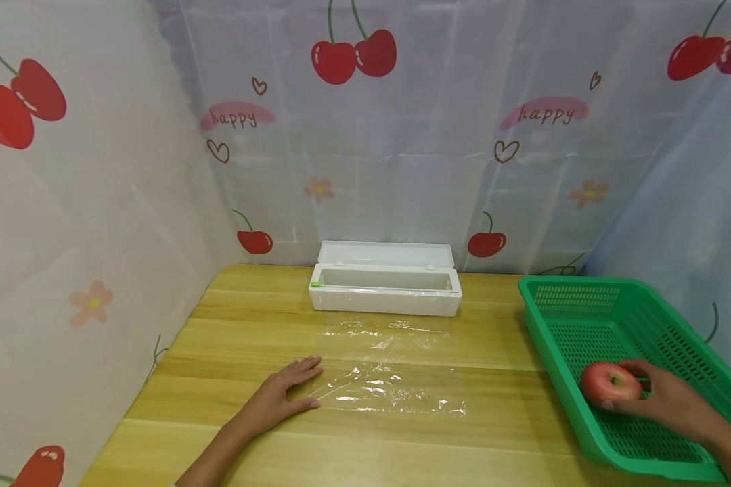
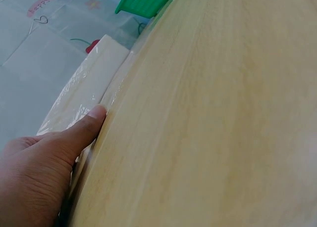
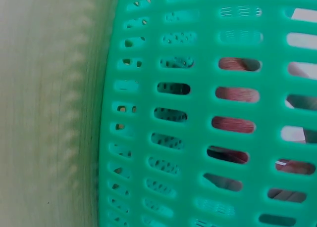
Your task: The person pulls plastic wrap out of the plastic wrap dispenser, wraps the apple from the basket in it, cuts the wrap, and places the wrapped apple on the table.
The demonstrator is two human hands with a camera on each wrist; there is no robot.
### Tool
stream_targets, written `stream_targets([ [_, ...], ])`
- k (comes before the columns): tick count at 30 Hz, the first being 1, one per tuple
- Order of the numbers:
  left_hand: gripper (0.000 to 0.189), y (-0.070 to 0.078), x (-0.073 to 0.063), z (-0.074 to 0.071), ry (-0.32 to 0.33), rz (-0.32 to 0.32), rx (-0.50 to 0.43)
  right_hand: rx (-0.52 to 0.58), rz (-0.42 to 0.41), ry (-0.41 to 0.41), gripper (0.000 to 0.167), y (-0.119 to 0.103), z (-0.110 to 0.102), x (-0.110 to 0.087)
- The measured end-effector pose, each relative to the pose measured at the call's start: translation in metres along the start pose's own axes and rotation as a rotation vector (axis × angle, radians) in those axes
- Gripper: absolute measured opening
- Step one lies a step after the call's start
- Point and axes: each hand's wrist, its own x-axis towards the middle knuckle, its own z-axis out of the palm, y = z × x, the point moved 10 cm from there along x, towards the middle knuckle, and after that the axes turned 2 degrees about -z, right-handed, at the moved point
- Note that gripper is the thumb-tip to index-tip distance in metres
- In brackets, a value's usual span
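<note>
My right hand (image 1: 676, 399) grips a red apple (image 1: 610, 384) inside the green basket (image 1: 551, 355), thumb on the near side and fingers on the far side. In the right wrist view the basket's slotted wall (image 3: 198, 103) hides most of the hand and fruit; a reddish patch shows through the slots. My left hand (image 1: 277, 396) rests on the table with fingers extended, at the left edge of a sheet of clear plastic wrap (image 1: 390, 389). That sheet lies flat and wrinkled, stretching from the front of a white wrap dispenser box (image 1: 386, 301) with its lid raised.
A wooden table (image 1: 341, 450) carries everything. A green slider (image 1: 315, 285) sits at the left end of the box's front edge. Curtains with cherry prints (image 1: 365, 169) enclose the back and both sides, close behind the box and beside the basket.
</note>
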Motion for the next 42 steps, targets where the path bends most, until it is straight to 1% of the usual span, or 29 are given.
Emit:
stream_targets([
  [4, 0.066, 0.0, -0.001, -0.001, 0.003, 0.001, -0.005, 0.034, 0.025, 0.009, 0.079, 0.003, -0.002, -0.002],
  [6, 0.066, 0.001, -0.001, -0.001, 0.002, 0.002, -0.007, 0.042, 0.034, 0.028, 0.08, 0.002, -0.005, -0.003],
  [12, 0.065, 0.004, -0.001, -0.001, 0.005, 0.021, 0.007, 0.085, 0.062, 0.123, 0.084, -0.002, -0.019, -0.007],
  [15, 0.065, 0.005, 0.0, -0.002, 0.008, 0.032, 0.011, 0.082, 0.073, 0.176, 0.085, -0.007, -0.026, -0.012],
  [19, 0.064, 0.006, 0.001, -0.002, 0.009, 0.03, 0.006, 0.071, 0.061, 0.252, 0.086, -0.017, -0.038, -0.018],
  [23, 0.064, 0.004, 0.001, -0.001, 0.003, 0.019, 0.003, 0.113, 0.02, 0.308, 0.085, -0.03, -0.047, -0.022],
  [28, 0.062, 0.005, 0.0, -0.002, 0.014, 0.03, 0.003, 0.185, -0.028, 0.353, 0.083, -0.051, -0.054, -0.03],
  [33, 0.062, 0.005, 0.001, -0.002, 0.008, 0.027, -0.005, 0.218, -0.093, 0.401, 0.079, -0.082, -0.062, -0.038],
  [38, 0.062, 0.004, 0.0, -0.002, 0.006, 0.025, 0.002, 0.242, -0.162, 0.383, 0.077, -0.113, -0.06, -0.036],
  [42, 0.062, 0.005, 0.0, -0.002, 0.005, 0.022, 0.004, 0.273, -0.223, 0.339, 0.073, -0.138, -0.049, -0.032],
])
